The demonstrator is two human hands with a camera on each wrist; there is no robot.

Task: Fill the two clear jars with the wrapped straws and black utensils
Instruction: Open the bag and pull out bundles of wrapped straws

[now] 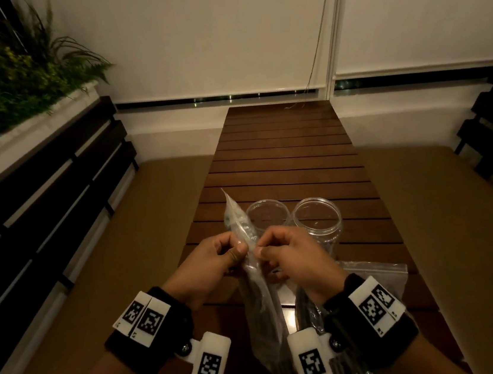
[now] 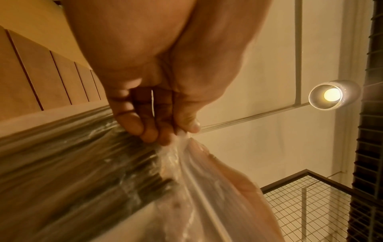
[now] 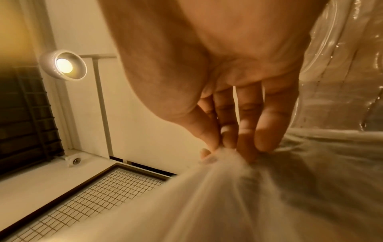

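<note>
A clear plastic bag [image 1: 261,303] of dark straws is held upright over the near end of the slatted wooden table [image 1: 285,157]. My left hand [image 1: 216,259] and right hand [image 1: 290,253] each pinch the bag's film on opposite sides, close together. In the left wrist view the left hand [image 2: 178,129] pinches the bag [image 2: 196,188] beside the dark straws [image 2: 99,163]. In the right wrist view the right hand [image 3: 219,147] pinches blurred film [image 3: 238,196]. Two empty clear jars [image 1: 269,218] [image 1: 318,224] stand just behind the hands.
A second clear bag [image 1: 374,276] with dark contents lies on the table under my right wrist. Tan bench cushions [image 1: 101,282] flank the table, with a dark slatted backrest [image 1: 38,197] and plants [image 1: 1,71] at left. A lamp [image 2: 331,95] shines overhead.
</note>
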